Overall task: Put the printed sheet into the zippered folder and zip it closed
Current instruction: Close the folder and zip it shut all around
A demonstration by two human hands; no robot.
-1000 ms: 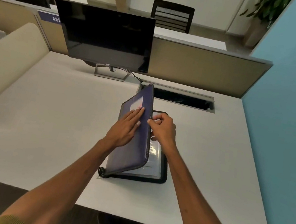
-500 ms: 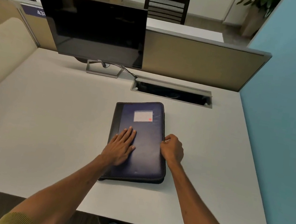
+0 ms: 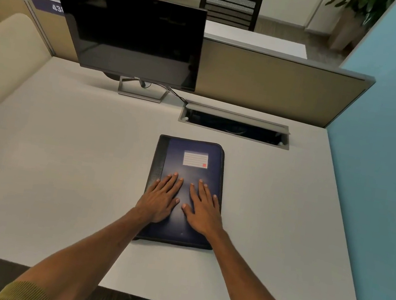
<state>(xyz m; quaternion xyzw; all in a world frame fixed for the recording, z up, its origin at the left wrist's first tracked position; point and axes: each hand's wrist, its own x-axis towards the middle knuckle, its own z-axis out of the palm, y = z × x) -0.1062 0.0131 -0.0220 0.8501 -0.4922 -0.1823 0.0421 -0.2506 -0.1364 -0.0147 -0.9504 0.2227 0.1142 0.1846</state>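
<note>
The dark blue zippered folder (image 3: 188,171) lies flat and folded shut on the white desk (image 3: 59,166), spine to the left, with a white label (image 3: 195,159) on its cover. My left hand (image 3: 161,200) rests palm down on the cover's near left part, fingers spread. Beside it, my right hand (image 3: 204,209) lies flat on the near right part, fingers apart too. Neither hand grips anything. The printed sheet is hidden from view. I cannot tell from here whether the zipper is done up.
A black monitor (image 3: 137,36) stands on its stand at the back left. An open cable slot (image 3: 234,125) sits just behind the folder. A beige divider (image 3: 267,83) closes the back, a blue wall (image 3: 385,153) the right, a cream panel (image 3: 0,66) the left.
The folder's cover, held half raised a second ago with the sheet showing inside, has come down flat. My right hand moved from the folder's right edge onto the cover beside my left.
</note>
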